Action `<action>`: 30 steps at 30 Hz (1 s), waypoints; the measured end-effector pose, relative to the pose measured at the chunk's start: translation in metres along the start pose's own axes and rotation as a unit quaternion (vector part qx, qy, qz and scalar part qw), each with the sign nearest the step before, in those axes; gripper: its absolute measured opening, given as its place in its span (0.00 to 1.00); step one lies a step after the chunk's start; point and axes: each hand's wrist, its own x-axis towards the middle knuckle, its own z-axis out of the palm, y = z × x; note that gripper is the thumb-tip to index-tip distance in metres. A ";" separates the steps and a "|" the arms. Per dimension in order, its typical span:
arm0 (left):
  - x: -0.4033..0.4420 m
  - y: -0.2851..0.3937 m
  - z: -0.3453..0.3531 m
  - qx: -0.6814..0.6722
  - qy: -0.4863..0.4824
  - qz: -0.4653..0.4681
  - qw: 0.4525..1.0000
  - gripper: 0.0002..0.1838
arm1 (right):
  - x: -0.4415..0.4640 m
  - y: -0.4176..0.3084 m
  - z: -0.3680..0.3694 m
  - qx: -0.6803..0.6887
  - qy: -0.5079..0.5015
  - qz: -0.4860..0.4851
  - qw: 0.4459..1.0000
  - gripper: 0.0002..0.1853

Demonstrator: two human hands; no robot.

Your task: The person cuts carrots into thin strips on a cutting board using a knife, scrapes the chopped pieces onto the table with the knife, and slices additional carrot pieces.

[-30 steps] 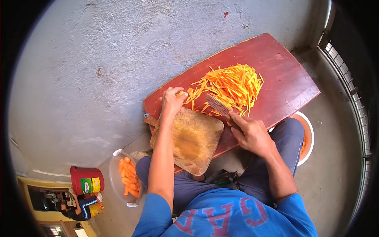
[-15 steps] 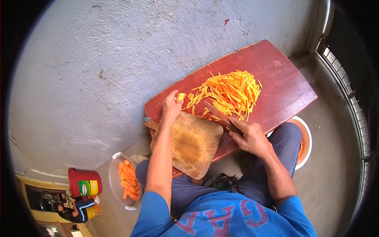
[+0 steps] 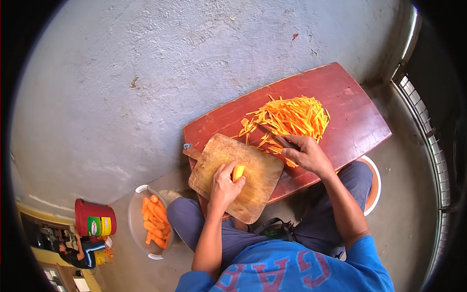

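On the wooden cutting board (image 3: 258, 187), my left hand (image 3: 225, 187) is closed around a short carrot piece (image 3: 238, 172) with a pale cut face. My right hand (image 3: 309, 155) grips a knife (image 3: 273, 137) by its handle. The dark blade points up and left, over loose strips beside the board. A large heap of carrot strips (image 3: 301, 117) lies on the red table (image 3: 355, 112), just beyond the knife. The board rests on the table's near left part, its handle toward the wall.
A clear tub (image 3: 134, 216) of whole peeled carrots (image 3: 155, 221) stands on the floor at left. A white-rimmed basin (image 3: 377, 190) is by my right knee. A red bucket (image 3: 82, 219) and a seated person (image 3: 80, 253) are at far left. The wall (image 3: 146, 97) borders the table.
My left hand has brought the carrot piece from the table beyond the board down onto the board's middle. My right hand with the knife stays near the heap. The view has shifted slightly.
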 end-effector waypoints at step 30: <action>0.164 -0.044 0.015 -0.188 0.116 0.043 0.974 0.15 | 0.034 0.004 0.008 0.010 -0.059 -0.036 0.998 0.19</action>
